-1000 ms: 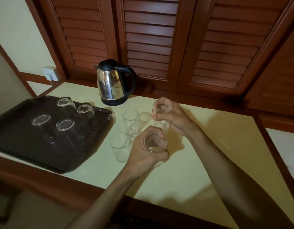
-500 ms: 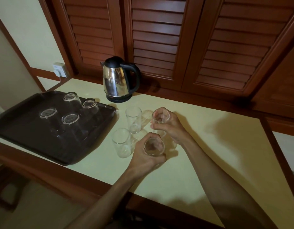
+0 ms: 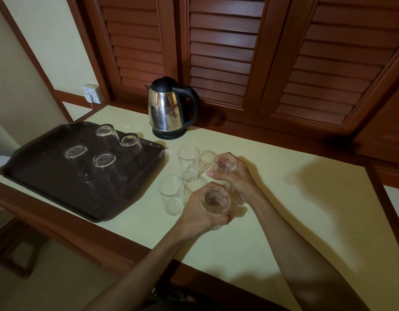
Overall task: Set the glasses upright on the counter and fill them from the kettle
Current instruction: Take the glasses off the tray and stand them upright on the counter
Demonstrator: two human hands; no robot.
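Two clear glasses stand upright on the cream counter (image 3: 306, 209): one glass (image 3: 188, 163) farther back, another glass (image 3: 171, 194) nearer. My left hand (image 3: 199, 215) grips a third glass (image 3: 216, 201), mouth up, low on the counter. My right hand (image 3: 235, 175) grips a fourth glass (image 3: 225, 165) just behind it, also mouth up. A steel kettle (image 3: 169, 107) with a black lid and handle sits on its base at the back. Several glasses, such as one upturned glass (image 3: 104, 160), stand upside down on the dark tray (image 3: 48, 176) at the left.
Louvred wooden doors (image 3: 227, 52) rise behind the counter. A wall socket (image 3: 92, 93) sits at the back left, with a cord plugged in. The counter's wooden front edge (image 3: 81, 230) runs diagonally below the tray.
Both hands have lowered their glasses toward the counter, the right one dropping further. The view has shifted, so everything appears more to the right.
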